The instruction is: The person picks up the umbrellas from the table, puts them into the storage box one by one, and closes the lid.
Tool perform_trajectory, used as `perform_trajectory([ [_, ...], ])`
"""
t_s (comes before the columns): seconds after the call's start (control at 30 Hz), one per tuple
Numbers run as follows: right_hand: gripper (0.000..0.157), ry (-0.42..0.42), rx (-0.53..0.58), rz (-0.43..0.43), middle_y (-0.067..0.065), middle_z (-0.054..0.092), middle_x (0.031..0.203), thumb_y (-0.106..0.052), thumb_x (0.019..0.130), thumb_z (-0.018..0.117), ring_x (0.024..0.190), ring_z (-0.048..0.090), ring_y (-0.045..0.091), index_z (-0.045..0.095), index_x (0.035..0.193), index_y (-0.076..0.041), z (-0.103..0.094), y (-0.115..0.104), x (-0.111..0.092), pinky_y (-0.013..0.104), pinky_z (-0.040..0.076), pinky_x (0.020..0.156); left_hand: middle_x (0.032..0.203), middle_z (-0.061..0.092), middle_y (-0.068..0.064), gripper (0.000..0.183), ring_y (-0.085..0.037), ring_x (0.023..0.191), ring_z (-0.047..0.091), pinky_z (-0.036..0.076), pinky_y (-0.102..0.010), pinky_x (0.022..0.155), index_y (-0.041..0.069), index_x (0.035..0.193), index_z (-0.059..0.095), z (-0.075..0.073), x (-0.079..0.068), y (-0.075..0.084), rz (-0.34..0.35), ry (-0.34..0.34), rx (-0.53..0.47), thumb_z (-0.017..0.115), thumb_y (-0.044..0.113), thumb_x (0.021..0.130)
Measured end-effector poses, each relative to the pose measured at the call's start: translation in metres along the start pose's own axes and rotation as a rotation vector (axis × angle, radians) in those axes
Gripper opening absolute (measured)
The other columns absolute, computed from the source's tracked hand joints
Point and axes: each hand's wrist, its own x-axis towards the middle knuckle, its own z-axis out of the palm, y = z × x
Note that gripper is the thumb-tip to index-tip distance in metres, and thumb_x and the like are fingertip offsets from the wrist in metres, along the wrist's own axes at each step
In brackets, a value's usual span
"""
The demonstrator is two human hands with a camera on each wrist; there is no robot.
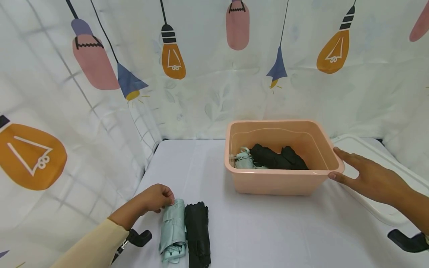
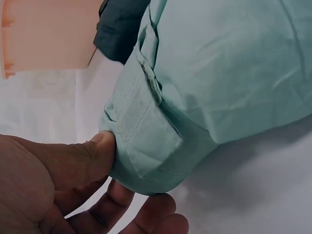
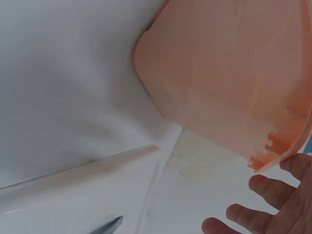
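My left hand point(image 1: 155, 199) pinches the far end of a light green folded umbrella point(image 1: 173, 229) lying on the table. In the left wrist view its thumb point(image 2: 101, 148) presses the green fabric point(image 2: 151, 141) from above, with fingers curled beneath. A black folded umbrella point(image 1: 197, 234) lies alongside, to the right. At the right end of a peach plastic bin point(image 1: 271, 184), my right hand point(image 1: 375, 178) touches the rim with spread, straight fingers. Inside the bin are a dark folded cloth-like bundle point(image 1: 278, 158) and a light green one point(image 1: 244, 160).
A white lid point(image 1: 368, 206) lies on the table to the right of the bin, partly behind my right forearm. White cloth covers the table point(image 1: 261, 230). A curtain printed with lamps point(image 1: 201, 100) hangs behind and at the left.
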Motion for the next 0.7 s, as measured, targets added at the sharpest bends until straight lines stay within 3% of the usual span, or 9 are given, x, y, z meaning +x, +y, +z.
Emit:
perform_trajectory([
  [0.43, 0.103, -0.015, -0.008, 0.018, 0.039, 0.030, 0.154, -0.075, 0.093, 0.054, 0.131, 0.034, 0.065, 0.008, 0.166, -0.018, 0.001, 0.001, 0.001, 0.080, 0.039, 0.087, 0.083, 0.058, -0.008, 0.009, -0.024, 0.078, 0.056, 0.053, -0.036, 0.063, 0.004, 0.090, 0.066, -0.022, 0.035, 0.000, -0.023, 0.040, 0.055, 0.063, 0.005, 0.098],
  [0.53, 0.104, -0.020, -0.008, 0.022, 0.039, 0.029, 0.154, -0.075, 0.093, 0.053, 0.131, 0.034, 0.065, 0.007, 0.166, -0.018, 0.001, 0.000, 0.002, 0.080, 0.039, 0.087, 0.084, 0.059, -0.008, 0.007, -0.023, 0.077, 0.055, 0.051, -0.035, 0.062, 0.004, 0.091, 0.067, -0.025, 0.040, -0.001, 0.006, 0.063, 0.080, 0.066, 0.006, 0.097],
  [0.7, 0.101, -0.009, 0.004, 0.010, 0.037, 0.030, 0.155, -0.073, 0.093, 0.055, 0.132, 0.035, 0.063, 0.009, 0.166, -0.019, 0.000, 0.000, 0.001, 0.079, 0.039, 0.087, 0.101, 0.068, -0.012, 0.017, -0.029, 0.090, 0.063, 0.054, -0.043, 0.073, 0.002, 0.106, 0.070, -0.023, 0.036, 0.015, 0.110, 0.140, 0.270, 0.073, 0.014, 0.093],
])
